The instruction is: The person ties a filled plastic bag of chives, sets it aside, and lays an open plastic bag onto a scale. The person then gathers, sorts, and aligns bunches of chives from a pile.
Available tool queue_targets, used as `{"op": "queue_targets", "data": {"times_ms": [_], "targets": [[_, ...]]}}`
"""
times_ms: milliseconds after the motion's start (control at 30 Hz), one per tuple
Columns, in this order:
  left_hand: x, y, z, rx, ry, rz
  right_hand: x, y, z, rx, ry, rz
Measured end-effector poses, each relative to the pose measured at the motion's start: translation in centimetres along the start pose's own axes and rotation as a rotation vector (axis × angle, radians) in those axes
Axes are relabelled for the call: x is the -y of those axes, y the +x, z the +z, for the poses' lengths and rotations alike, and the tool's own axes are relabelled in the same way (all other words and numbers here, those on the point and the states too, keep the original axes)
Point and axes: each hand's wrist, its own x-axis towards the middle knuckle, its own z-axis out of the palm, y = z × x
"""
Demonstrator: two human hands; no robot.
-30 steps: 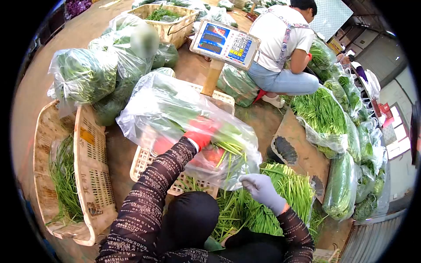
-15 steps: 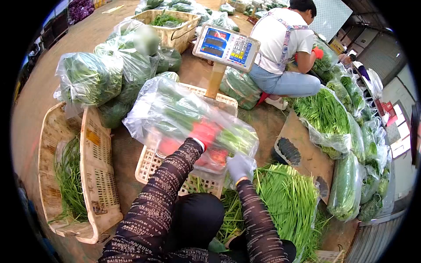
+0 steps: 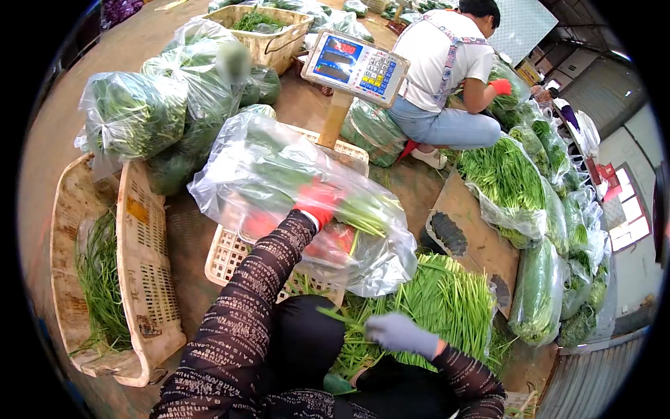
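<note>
My left hand (image 3: 319,202), in a red glove, reaches into the mouth of a clear plastic bag (image 3: 279,157) with green stalks (image 3: 363,213) inside. It rests on the stalks; its fingers are blurred behind the film. The bag lies over a white plastic crate (image 3: 227,255) beside the scale display (image 3: 356,66). My right hand (image 3: 401,334), in a grey glove, is closed on a few green stems (image 3: 342,318) that stick out to its left. It is above the pile of loose green stalks (image 3: 447,304), near my knee.
A large crate (image 3: 150,279) with loose greens stands at left, filled bags (image 3: 136,115) behind it. A person in a white shirt (image 3: 443,59) sits beyond the scale. Bagged greens (image 3: 541,293) line the right side, beside a cardboard sheet (image 3: 471,216).
My right hand has moved from the bag's open end down to the loose pile and now holds a few stems. My left hand stays inside the bag. The scale's red digits have changed.
</note>
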Motion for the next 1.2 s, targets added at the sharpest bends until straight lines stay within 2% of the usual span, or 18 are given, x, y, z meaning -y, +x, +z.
{"op": "queue_targets", "data": {"times_ms": [33, 100, 167, 233, 300, 333, 400, 500, 667, 733, 800, 867, 933, 1000, 1067, 1100, 1133, 1200], "targets": [[-0.1, -0.2, 0.6, -0.215, 0.114, 0.050, 0.9, -0.8, 0.9, 0.140, -0.141, 0.111], [0.2, 0.1, 1.5, -0.172, 0.108, 0.024, 1.8, -0.8, 1.3, 0.283, -0.282, 0.224], [0.0, -0.1, 1.2, -0.120, 0.102, -0.005, 1.9, 0.6, 0.4, -0.396, -0.125, 0.203], [-0.2, -0.1, 0.7, -0.107, 0.149, -0.009, 0.6, 4.0, -0.8, -0.783, -0.021, 0.069], [-0.5, -0.3, -0.4, -0.076, 0.119, -0.013, -2.3, 8.6, -1.3, -0.953, 0.012, 0.122], [-0.6, -0.2, -0.7, -0.044, 0.084, -0.018, -2.9, 10.6, -2.1, -0.961, 0.013, 0.118], [-0.8, -0.5, -0.5, -0.091, 0.131, -0.012, -3.7, 13.8, -3.3, -0.674, -0.158, 0.647], [0.3, 0.1, 1.9, -0.142, 0.207, 0.005, -5.3, 16.6, -2.7, -0.602, -0.249, 0.715], [-0.6, -0.6, -0.5, 0.018, 0.194, -0.007, -5.0, 16.0, -3.5, -0.544, -0.307, 0.663], [-0.1, -0.2, 0.2, 0.062, 0.126, -0.023, -4.2, 14.1, -5.0, -0.425, -0.254, 0.542], [1.3, 0.6, 3.6, -0.317, 0.009, 0.097, -3.2, 11.5, -6.6, -0.373, -0.215, 0.634], [0.0, -0.7, 0.9, -0.224, 0.069, 0.035, -2.6, 7.7, -6.9, -0.210, -0.038, 0.204], [-0.6, -0.8, -0.1, -0.085, 0.131, 0.021, 0.9, 4.4, -6.5, -0.082, -0.043, 0.180], [0.0, -0.3, 0.3, -0.082, 0.126, 0.025, 1.1, 3.3, -4.4, -0.145, -0.205, 0.202], [-0.1, -0.4, -1.0, 0.020, 0.161, 0.049, 0.7, 3.4, -3.6, -0.533, -0.199, 0.264], [0.7, -0.4, -0.1, -0.151, 0.194, 0.164, 0.5, 3.7, -3.6, -0.530, -0.291, 0.208], [0.5, -0.1, -0.3, -0.154, 0.195, 0.167, 0.7, 4.5, -3.6, -0.533, -0.293, 0.209], [0.0, 0.9, -1.3, 0.063, 0.210, 0.048, 0.1, 6.5, -3.5, -0.775, -0.741, -0.205]]}}
